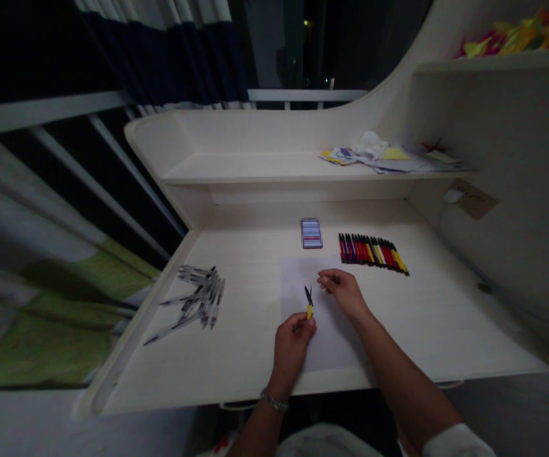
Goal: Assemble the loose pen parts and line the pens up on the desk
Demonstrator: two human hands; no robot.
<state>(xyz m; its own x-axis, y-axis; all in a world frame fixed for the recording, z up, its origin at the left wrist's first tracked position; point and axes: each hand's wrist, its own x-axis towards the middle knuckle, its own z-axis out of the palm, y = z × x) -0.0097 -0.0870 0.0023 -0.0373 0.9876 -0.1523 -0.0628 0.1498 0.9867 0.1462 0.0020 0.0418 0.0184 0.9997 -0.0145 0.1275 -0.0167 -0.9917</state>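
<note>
My left hand is closed around the lower part of a yellow pen with a black upper end, held upright above a white sheet of paper. A thin dark piece sticks up beside the pen's black end; I cannot tell if it is the clip or a separate part. To the right of the pen's top, my right hand hovers over the sheet, apart from the pen. Its fingers are curled together at the tips, and whatever they may hold is too small to make out.
A row of red, blue, yellow and white pens lies at the right. At the left is a loose pile of clear pens. Behind the paper lies a phone with a lit screen. Papers rest on the desk shelf.
</note>
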